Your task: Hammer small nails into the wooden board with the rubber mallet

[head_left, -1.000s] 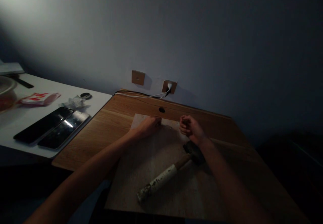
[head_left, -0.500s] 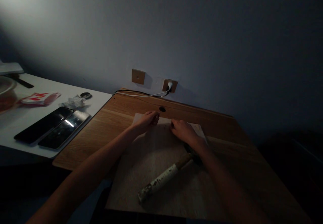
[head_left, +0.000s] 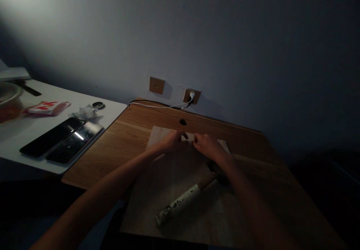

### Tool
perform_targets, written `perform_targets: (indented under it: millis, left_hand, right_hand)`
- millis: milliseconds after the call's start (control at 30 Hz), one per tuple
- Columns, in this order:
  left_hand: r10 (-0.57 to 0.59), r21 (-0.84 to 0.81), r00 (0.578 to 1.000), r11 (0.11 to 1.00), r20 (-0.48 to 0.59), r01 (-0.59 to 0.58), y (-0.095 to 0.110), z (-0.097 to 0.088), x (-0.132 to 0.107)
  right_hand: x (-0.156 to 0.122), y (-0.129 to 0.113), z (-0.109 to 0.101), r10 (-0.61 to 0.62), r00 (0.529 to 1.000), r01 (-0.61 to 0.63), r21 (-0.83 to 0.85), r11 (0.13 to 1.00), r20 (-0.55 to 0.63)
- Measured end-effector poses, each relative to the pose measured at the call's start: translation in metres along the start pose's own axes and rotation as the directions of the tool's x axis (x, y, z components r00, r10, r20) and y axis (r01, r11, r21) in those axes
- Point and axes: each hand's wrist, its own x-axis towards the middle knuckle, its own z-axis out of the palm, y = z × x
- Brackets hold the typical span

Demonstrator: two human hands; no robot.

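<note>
A pale wooden board (head_left: 180, 182) lies on the wooden desk, and both my hands are close together over its far part. My left hand (head_left: 174, 141) has its index finger arched and the thumb apart from it; I see nothing between them. Just right of it, the fingers of my right hand (head_left: 207, 145) are curled in and pressed together, and anything inside them is hidden. A hammer (head_left: 184, 201) rests diagonally on the board below my hands. Its handle is partly wrapped in worn white; its dark head lies partly behind my right forearm.
A white table (head_left: 36, 163) adjoins the wooden desk (head_left: 118, 137) at left. On it are two dark phone-like slabs (head_left: 52, 137), crumpled clear plastic (head_left: 86, 113), a red-and-white packet (head_left: 47, 107) and a bowl (head_left: 8, 103). Cables (head_left: 165, 106) run to a wall socket (head_left: 192, 96).
My left hand has moved right and slightly nearer, and its closed fingers have come apart. My right hand stays almost in place. The view has shifted slightly.
</note>
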Motion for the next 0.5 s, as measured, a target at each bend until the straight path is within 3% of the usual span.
perform_targets:
  millis: [133, 233, 300, 367, 400, 433, 500]
  left_hand:
    - [0.053, 0.138, 0.998, 0.989, 0.02, -0.055, 0.001, 0.005, 0.003]
    - [0.05, 0.169, 0.998, 0.985, -0.025, -0.045, 0.006, 0.006, 0.005]
    - [0.02, 0.106, 0.997, 0.994, -0.074, -0.012, 0.013, 0.007, 0.008]
    - [-0.067, -0.101, 0.991, 0.993, -0.114, 0.056, 0.021, 0.007, 0.013]
    - [-0.136, -0.277, 0.985, 0.955, -0.106, 0.103, 0.024, 0.008, 0.015]
    - [-0.207, -0.48, 0.977, 0.864, -0.057, 0.156, 0.027, 0.008, 0.017]
    - [-0.274, -0.813, 0.952, 0.517, 0.138, 0.267, 0.032, 0.009, 0.019]
  right_hand:
    - [0.001, 0.007, -0.001, 0.027, 0.995, -0.008, 0.185, 0.983, -0.099]
    - [-0.001, 0.011, -0.003, 0.069, 0.983, -0.01, 0.324, 0.946, -0.173]
    - [-0.003, 0.012, -0.005, 0.104, 0.972, -0.012, 0.396, 0.918, -0.213]
    - [-0.006, 0.012, -0.008, 0.138, 0.958, -0.01, 0.449, 0.893, -0.252]
    - [-0.008, 0.012, -0.01, 0.15, 0.951, -0.005, 0.469, 0.883, -0.272]
    - [-0.01, 0.011, -0.012, 0.158, 0.943, 0.004, 0.484, 0.875, -0.292]
    - [-0.013, 0.006, -0.019, 0.161, 0.932, 0.027, 0.504, 0.863, -0.326]
